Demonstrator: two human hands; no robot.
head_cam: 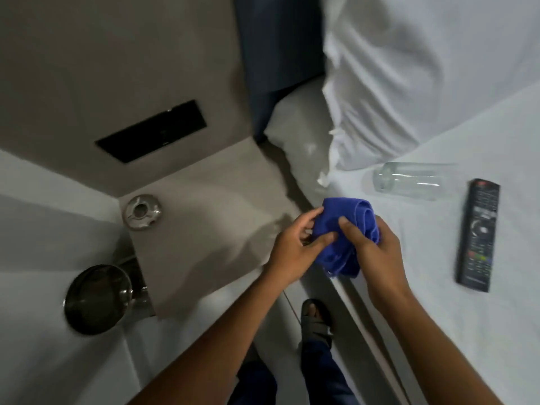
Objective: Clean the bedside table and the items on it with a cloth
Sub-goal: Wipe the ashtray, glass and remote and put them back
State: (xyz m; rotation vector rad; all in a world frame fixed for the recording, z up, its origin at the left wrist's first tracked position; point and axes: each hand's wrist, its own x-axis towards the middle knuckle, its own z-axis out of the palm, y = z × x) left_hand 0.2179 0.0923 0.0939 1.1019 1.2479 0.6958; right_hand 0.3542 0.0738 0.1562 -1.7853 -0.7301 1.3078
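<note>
**Cloth being gathered; bench wiping pending**

Cloth [344, 229], blue, is being bunched between left hand [295, 249] and right hand [377, 249], both clamped on it. Glass [409, 181] and remote [477, 235] are lying on the bed beyond the right hand; bench [210, 223], left of the left hand, is seemingly awaiting wiping.

Grey bedside table [210, 217], top mostly bare; 1 round metal ashtray [142, 211] at far left corner. White bed [438, 302] to the right: 1 clear glass [409, 180] lying on its side, 1 black remote [479, 233] just right of it, white pillow [423, 77] at far end.
</note>
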